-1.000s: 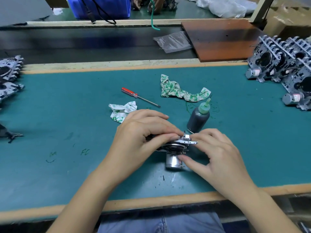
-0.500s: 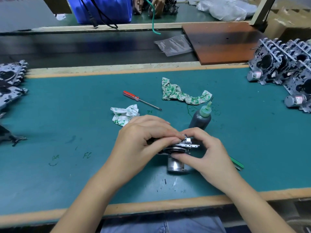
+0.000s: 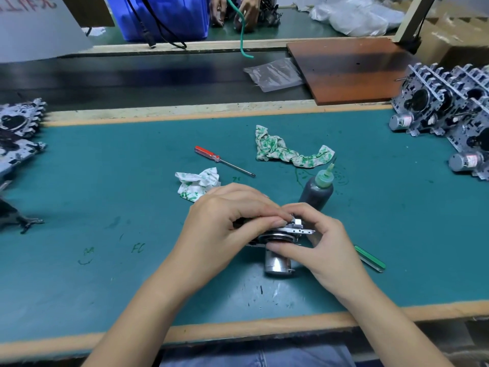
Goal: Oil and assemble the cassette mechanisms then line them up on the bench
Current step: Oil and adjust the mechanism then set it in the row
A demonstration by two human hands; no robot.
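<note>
The left hand grips the mechanism from the left, fingers curled over its top plate; the right hand grips it from the right, thumb pressed against the underside and fingers curled over the far edge. The mechanism sits near the front of the bench, its silver motor pointing toward the person; most of its plate is hidden by the hands.

Just behind the right hand stands the oil bottle, upright, green nozzle up; a green tool lies just right of the right hand. Beyond the left hand lies a crumpled rag; a red screwdriver and a second rag lie farther back. Assembled mechanisms stand in a row at the right edge; more units lie at the left edge.
</note>
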